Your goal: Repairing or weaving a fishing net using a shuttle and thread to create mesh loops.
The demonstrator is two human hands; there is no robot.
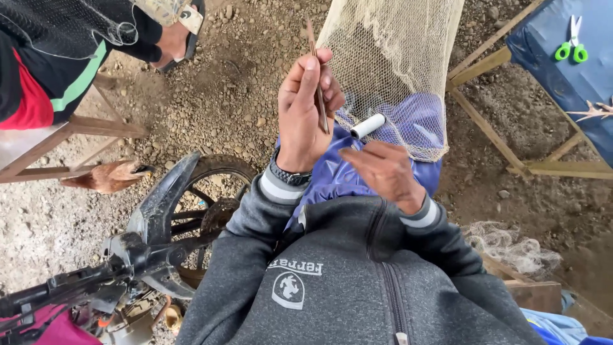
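Note:
My left hand point(305, 108), with a watch on its wrist, is raised and shut on a thin brown netting needle point(317, 83) that points upward. A cream fishing net point(389, 57) hangs down just to its right and drapes over my blue-clad lap point(332, 176). At the net's lower edge a white thread spool point(368, 126) lies on the lap. Just below the spool, my right hand point(386, 174) has its fingers close together, pointing left. Whether it pinches a thread cannot be made out.
Another person in black and red clothing point(57, 57) bends over at top left by a wooden frame point(96, 128). A motorcycle wheel point(211, 198) and handlebars point(76, 281) are at lower left, near a brown hen point(105, 177). Green-handled scissors point(571, 48) lie on a blue-covered table point(562, 76). Loose net point(511, 246) sits at right.

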